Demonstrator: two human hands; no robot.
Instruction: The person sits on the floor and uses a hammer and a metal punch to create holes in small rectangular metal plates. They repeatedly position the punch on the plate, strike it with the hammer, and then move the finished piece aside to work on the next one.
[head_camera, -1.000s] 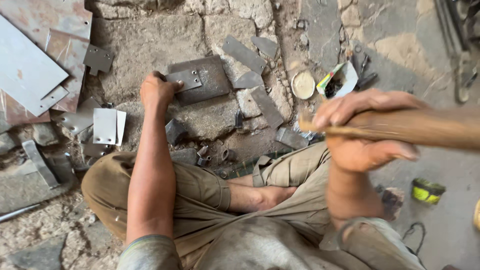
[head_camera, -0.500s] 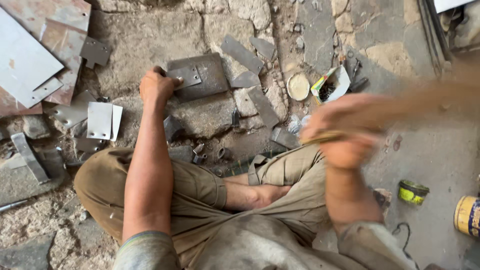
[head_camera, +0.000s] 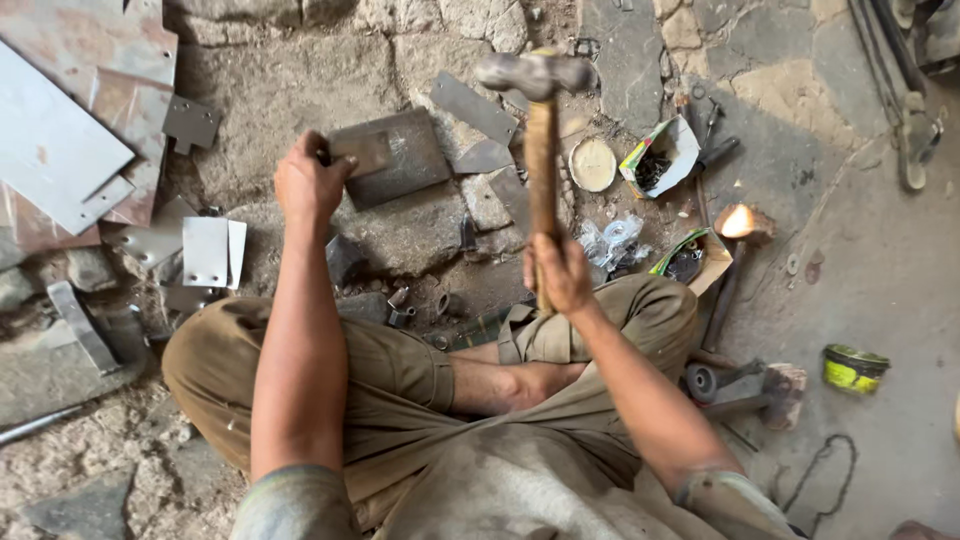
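Stone floor, scattered metal sheets

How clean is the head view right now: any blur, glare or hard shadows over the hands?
Head view: the hammer head is slightly motion-blurred, while the right hand on its handle and the left hand at the dark metal plate are sharp. Soft, even light on them; a sunlit patch glares on the wooden mallet; the stone floor is brighter at right.
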